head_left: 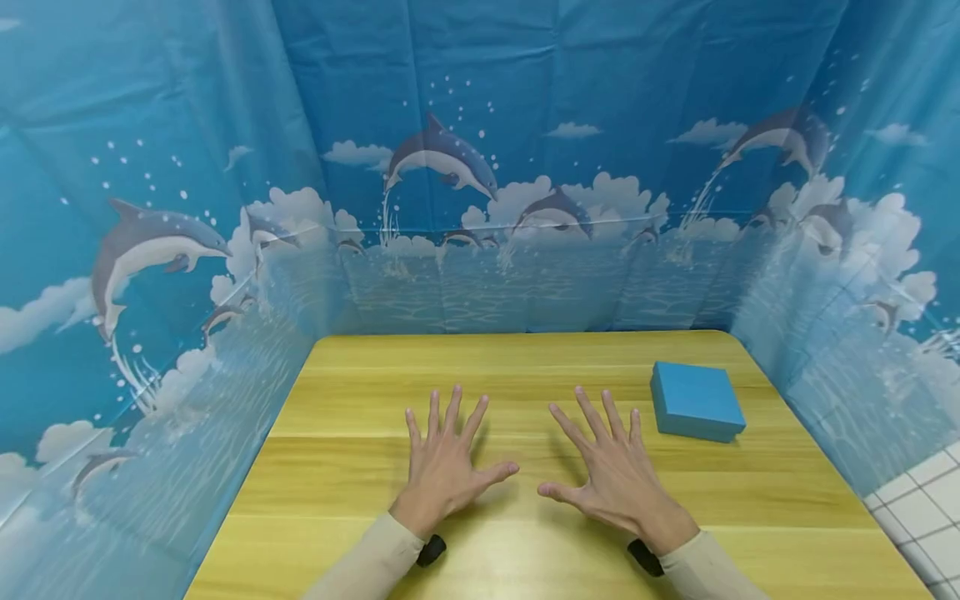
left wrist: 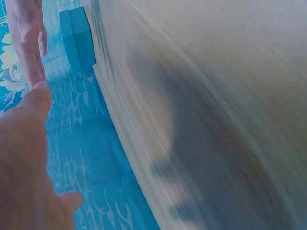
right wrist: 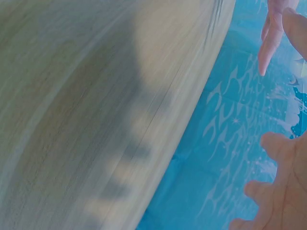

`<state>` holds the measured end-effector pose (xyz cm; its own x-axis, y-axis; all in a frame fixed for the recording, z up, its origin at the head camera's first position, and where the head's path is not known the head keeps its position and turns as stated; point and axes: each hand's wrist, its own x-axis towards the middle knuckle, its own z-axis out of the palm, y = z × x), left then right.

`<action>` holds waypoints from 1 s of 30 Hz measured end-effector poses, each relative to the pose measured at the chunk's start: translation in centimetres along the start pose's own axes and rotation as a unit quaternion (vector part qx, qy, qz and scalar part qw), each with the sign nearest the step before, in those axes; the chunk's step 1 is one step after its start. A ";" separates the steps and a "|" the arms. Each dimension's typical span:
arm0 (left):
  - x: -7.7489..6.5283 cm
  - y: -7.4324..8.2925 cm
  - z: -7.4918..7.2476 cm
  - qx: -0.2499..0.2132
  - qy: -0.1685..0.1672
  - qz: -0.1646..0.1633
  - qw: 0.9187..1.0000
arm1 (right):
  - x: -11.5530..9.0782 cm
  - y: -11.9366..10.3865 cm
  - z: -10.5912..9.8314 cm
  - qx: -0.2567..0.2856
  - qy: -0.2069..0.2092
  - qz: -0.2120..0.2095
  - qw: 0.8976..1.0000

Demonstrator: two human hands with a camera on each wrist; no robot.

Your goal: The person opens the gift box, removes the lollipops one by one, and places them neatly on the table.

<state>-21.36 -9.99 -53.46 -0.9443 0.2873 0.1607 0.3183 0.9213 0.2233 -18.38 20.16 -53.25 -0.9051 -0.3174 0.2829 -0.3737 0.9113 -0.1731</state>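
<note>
Both hands hover palm down over the wooden table point(head_left: 360, 392), fingers spread wide and holding nothing. My left hand point(head_left: 444, 467) is left of the middle, its thumb pointing toward the other hand. On the other side my right hand point(head_left: 617, 475) mirrors it, its thumb turned inward. A blue box point(head_left: 699, 400) with a lid lies beyond the right hand, toward the table's right side. The left wrist view shows this blue box point(left wrist: 77, 38) too, at the table's far edge. Shadows of the fingers fall on the tabletop in both wrist views.
A blue curtain point(head_left: 480, 283) printed with dolphins and clouds hangs behind the table and along both sides. White floor tiles point(head_left: 922, 508) show at the lower right. Each wrist carries a black strap, the left one point(head_left: 431, 550) below the sleeve's cuff.
</note>
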 end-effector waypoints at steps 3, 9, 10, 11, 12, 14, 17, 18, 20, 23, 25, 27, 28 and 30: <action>0.1 0.1 0.0 0.004 0.000 0.002 1.000 | 0.0 0.1 -0.1 -0.003 0.004 0.002 1.000; 0.5 0.2 0.0 0.011 0.007 0.001 1.000 | -0.1 0.2 -0.3 -0.006 0.010 0.007 1.000; 0.5 0.2 0.1 0.012 0.009 0.001 1.000 | -0.1 0.2 -0.3 -0.006 0.010 0.008 1.000; 0.6 0.3 0.1 0.011 0.009 0.000 1.000 | -0.1 0.2 -0.3 -0.006 0.009 0.008 1.000; 0.6 0.3 0.0 0.011 0.008 -0.001 1.000 | -0.2 0.2 -0.3 -0.004 0.010 0.009 1.000; 0.7 0.4 -0.1 0.009 0.008 -0.002 1.000 | -0.3 0.4 -0.4 -0.007 0.009 0.011 1.000; 0.7 0.6 -0.3 0.006 0.008 -0.003 1.000 | -0.3 0.8 -0.4 -0.004 0.009 0.016 1.000; 0.8 0.6 -0.3 0.005 0.009 -0.002 1.000 | -0.3 0.9 -0.5 -0.002 0.008 0.018 1.000; 0.8 0.6 -0.4 0.004 0.010 -0.001 1.000 | -0.3 1.4 -0.6 0.002 0.007 0.024 1.000; 0.8 0.7 -0.3 0.003 0.012 -0.001 1.000 | -0.3 2.3 -1.0 0.015 0.004 0.038 0.999; 0.7 0.8 -0.2 0.004 0.013 -0.001 1.000 | -0.4 3.1 -1.3 0.025 0.004 0.048 0.999; 0.7 0.8 0.0 -0.002 0.014 0.000 1.000 | -0.4 4.2 -1.5 0.032 0.005 0.061 0.998; 0.7 0.9 0.1 -0.005 0.015 0.001 1.000 | -0.5 4.9 -1.6 0.032 0.005 0.067 0.997; 0.6 1.1 0.3 -0.010 0.016 0.004 1.000 | -0.5 6.3 -1.8 0.033 0.007 0.079 0.996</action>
<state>-21.64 -8.76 -53.38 -0.9389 0.2855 0.1923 0.3272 0.9137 0.2409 -19.87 26.52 -52.80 -0.9509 -0.1683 0.2597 -0.2405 0.9301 -0.2776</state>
